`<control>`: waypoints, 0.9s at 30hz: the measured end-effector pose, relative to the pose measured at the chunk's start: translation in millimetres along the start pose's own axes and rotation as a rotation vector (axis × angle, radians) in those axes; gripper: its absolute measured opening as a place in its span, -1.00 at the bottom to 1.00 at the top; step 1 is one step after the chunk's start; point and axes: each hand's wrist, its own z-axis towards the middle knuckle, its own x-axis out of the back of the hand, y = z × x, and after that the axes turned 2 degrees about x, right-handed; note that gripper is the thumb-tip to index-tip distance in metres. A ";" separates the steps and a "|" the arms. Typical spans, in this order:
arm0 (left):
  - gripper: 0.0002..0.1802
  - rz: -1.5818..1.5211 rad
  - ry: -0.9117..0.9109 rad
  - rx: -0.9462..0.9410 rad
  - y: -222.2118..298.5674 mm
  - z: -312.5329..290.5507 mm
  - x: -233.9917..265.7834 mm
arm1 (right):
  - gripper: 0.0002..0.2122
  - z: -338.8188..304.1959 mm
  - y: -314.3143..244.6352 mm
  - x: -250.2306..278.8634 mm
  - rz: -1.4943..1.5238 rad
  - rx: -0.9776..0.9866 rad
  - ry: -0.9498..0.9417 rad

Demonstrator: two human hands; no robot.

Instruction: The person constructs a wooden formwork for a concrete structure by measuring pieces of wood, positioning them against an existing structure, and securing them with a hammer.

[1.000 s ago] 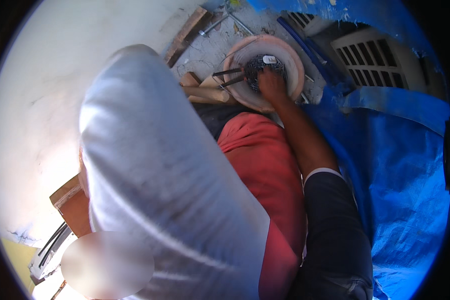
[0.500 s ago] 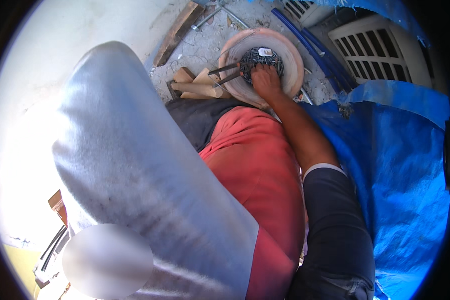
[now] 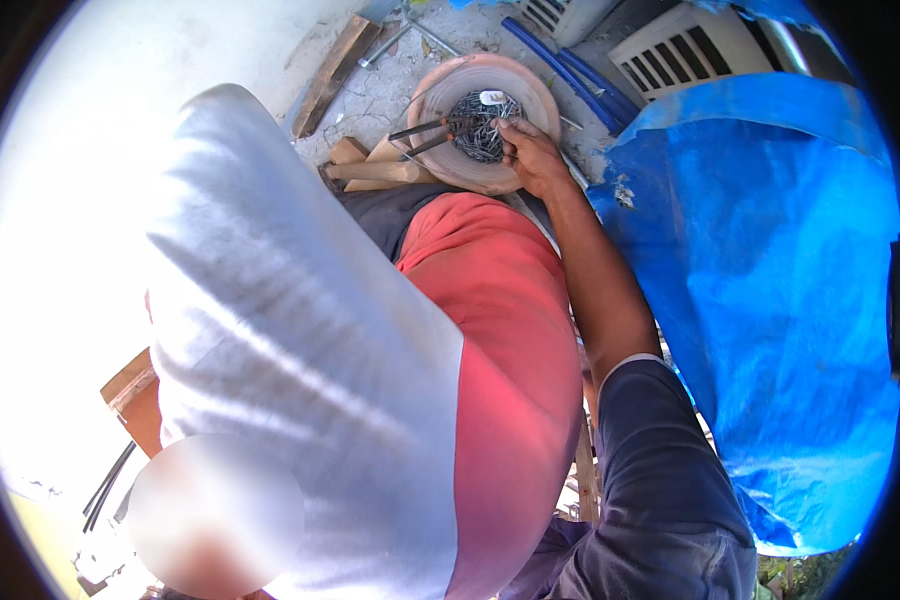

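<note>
My right hand (image 3: 532, 157) hovers at the right rim of a round clay-coloured bowl (image 3: 438, 92), its thumb and fingers pinched together. Whatever lies between the fingertips is too small to make out. Dark metal nails (image 3: 482, 150) fill the middle of the bowl in a loose heap, with a small white tag (image 3: 493, 97) on top. A pincer-like tool (image 3: 430, 142) with two dark handles rests in the bowl, its handles sticking out over the left rim. My left hand is out of sight.
Short wooden pieces (image 3: 382, 172) lie left of the bowl, a longer wooden block (image 3: 336, 76) beyond them. Blue tubes (image 3: 582, 75) and a slotted pale crate (image 3: 675, 52) stand behind. A blue tarp (image 3: 760, 300) covers the right; red and silvery cloth (image 3: 300, 310) spreads below.
My right hand has lifted from among the nails and drawn back to the bowl's right rim, fingers pinched. The view has shifted slightly, showing more tarp.
</note>
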 end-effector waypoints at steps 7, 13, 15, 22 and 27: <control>-0.33 0.096 0.002 -0.239 -15.0 -17.4 25.0 | -0.83 -110.5 -32.8 15.3 0.380 0.026 -0.123; -0.34 0.270 0.048 -0.645 -32.3 -48.6 65.2 | -0.77 -259.0 3.1 69.7 0.054 0.087 -0.037; -0.30 0.038 -0.030 -0.434 -37.9 -60.5 69.1 | -0.75 -332.0 -8.6 83.6 -0.046 -0.184 0.109; -0.32 -1.071 -0.768 1.068 5.1 -146.6 23.3 | -0.78 -555.3 51.4 90.4 -1.092 0.212 -0.174; -0.45 -1.711 -1.152 1.351 55.1 -170.4 -55.0 | -0.69 -630.5 84.4 45.4 -1.084 -0.027 -0.246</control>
